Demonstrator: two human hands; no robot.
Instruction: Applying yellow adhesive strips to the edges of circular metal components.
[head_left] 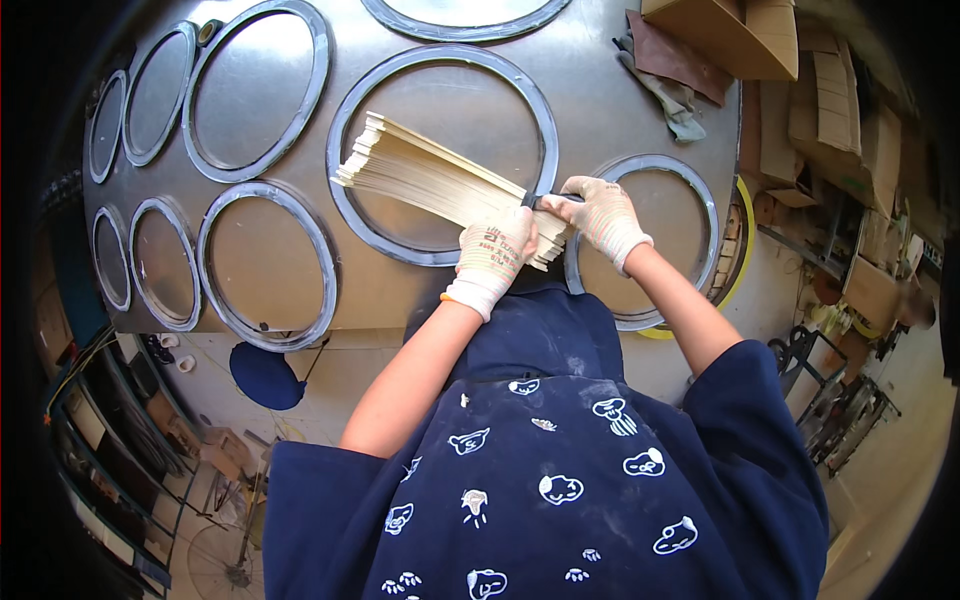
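Clasping a bundle of thin pale strips (430, 180), the person's left hand (495, 255) was wrapped over its near end, its grip closed around the stack. The right hand (605, 220), just beside it toward 2 o'clock, had its grip closed around a short dark piece (531, 200) at the bundle's upper edge; whether that was a tool or a band could not be told. Both were gloved, probably against splinters. The bundle slanted across the middle of the view, its far end pointing to 11 o'clock, over a grey ring (445, 52) on the metal bench (600, 110). Being held at one end only seemed to explain why the strips spread wider at the other. More rings (325, 235) lay flat toward 9 and 10 o'clock, apparently spaced so each could be reached on its own.

Toward 1 o'clock, an open cardboard box (760, 45) sat at the bench's corner, perhaps to be clear of the hands; its contents were out of sight. A brown cloth (690, 65) lay just beside it. Cartons (825, 110) were heaped beyond, toward 2 o'clock, and what they held could not be seen.
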